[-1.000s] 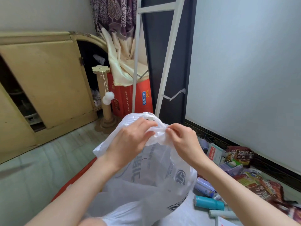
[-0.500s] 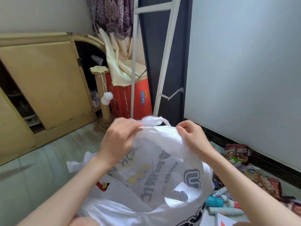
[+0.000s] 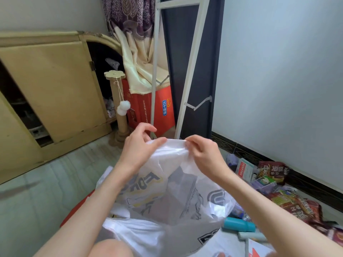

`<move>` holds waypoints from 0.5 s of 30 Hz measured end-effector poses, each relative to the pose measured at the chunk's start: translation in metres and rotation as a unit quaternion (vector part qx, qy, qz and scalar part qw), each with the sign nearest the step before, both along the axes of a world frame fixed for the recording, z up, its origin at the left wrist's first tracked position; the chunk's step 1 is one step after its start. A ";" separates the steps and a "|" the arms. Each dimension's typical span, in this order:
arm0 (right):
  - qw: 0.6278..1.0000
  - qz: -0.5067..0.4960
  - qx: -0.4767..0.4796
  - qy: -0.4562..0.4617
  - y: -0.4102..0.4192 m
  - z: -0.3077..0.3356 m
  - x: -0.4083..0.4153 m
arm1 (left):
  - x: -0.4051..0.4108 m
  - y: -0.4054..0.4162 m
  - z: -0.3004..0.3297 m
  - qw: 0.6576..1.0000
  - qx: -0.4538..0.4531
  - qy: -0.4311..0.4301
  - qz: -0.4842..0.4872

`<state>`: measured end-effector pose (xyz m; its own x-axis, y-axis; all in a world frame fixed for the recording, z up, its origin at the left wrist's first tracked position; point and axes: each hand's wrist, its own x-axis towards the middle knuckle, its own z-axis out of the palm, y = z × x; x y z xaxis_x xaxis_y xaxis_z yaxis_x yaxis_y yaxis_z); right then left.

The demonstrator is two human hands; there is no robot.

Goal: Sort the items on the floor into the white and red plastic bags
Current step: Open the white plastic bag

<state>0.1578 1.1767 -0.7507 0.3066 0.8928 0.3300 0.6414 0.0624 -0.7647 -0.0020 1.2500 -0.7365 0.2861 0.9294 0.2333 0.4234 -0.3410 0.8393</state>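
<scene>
A white plastic bag (image 3: 167, 201) with grey and yellow print hangs in front of me, its mouth spread wide. My left hand (image 3: 138, 147) pinches the far rim at the left and my right hand (image 3: 202, 154) pinches the same rim at the right. Beneath the white bag a strip of the red plastic bag (image 3: 74, 214) shows on the floor. Items lie on the floor at the right: brown snack packets (image 3: 272, 171), a white and red box (image 3: 245, 168), a teal bottle (image 3: 238, 226) and red packets (image 3: 300, 206).
A tan cabinet (image 3: 50, 89) with an open door stands at the left. A cardboard scratching post (image 3: 116, 102) with a white pompom, a red carton (image 3: 148, 106) and a white metal frame (image 3: 191, 67) stand ahead. A white wall bounds the right side.
My hands have spread apart along the rim, and the white bag has gone from bunched shut to wide open. The bag now hangs lower and fuller.
</scene>
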 end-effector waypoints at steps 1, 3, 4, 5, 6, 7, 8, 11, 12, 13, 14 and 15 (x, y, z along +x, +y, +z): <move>0.999 -0.017 -0.027 0.027 0.001 0.002 0.003 | -0.002 0.004 -0.001 0.991 0.108 0.065 0.042; 0.996 -0.058 -0.042 0.053 0.002 0.004 0.010 | -0.006 0.008 0.001 0.938 0.321 0.107 0.080; 0.994 -0.077 -0.039 0.060 0.003 0.004 0.014 | -0.005 0.005 0.001 0.912 0.396 0.087 0.063; 0.993 -0.091 -0.036 0.063 0.004 0.004 0.018 | -0.002 0.000 0.000 0.891 0.448 0.072 0.028; 0.992 -0.100 -0.038 0.067 0.004 0.004 0.021 | 0.003 -0.006 -0.002 0.872 0.483 0.075 -0.019; 0.991 -0.102 -0.041 0.077 0.003 0.005 0.022 | 0.009 -0.013 -0.007 0.858 0.500 0.098 -0.067; 0.989 -0.097 -0.042 0.102 0.003 0.005 0.022 | 0.015 -0.019 -0.014 0.849 0.500 0.135 -0.105; 0.960 -0.068 -0.065 0.265 0.002 0.005 0.019 | 0.025 -0.027 -0.035 0.858 0.444 0.221 -0.133; 0.942 -0.056 -0.075 0.321 0.001 0.006 0.019 | 0.027 -0.028 -0.038 0.865 0.434 0.222 -0.122; 0.929 -0.045 -0.079 0.359 0.000 0.007 0.020 | 0.027 -0.026 -0.039 0.870 0.434 0.210 -0.106; 0.925 -0.039 -0.077 0.371 0.000 0.008 0.021 | 0.027 -0.024 -0.038 0.873 0.438 0.195 -0.093; 0.938 -0.043 -0.071 0.338 -0.001 0.008 0.024 | 0.027 -0.021 -0.037 0.876 0.437 0.184 -0.093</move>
<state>0.1817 1.1760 -0.7425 0.4756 0.8755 -0.0857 0.0054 -0.1003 -0.9949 0.0252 1.2287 -0.7732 0.6185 0.3717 0.6923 0.4790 -0.8768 0.0428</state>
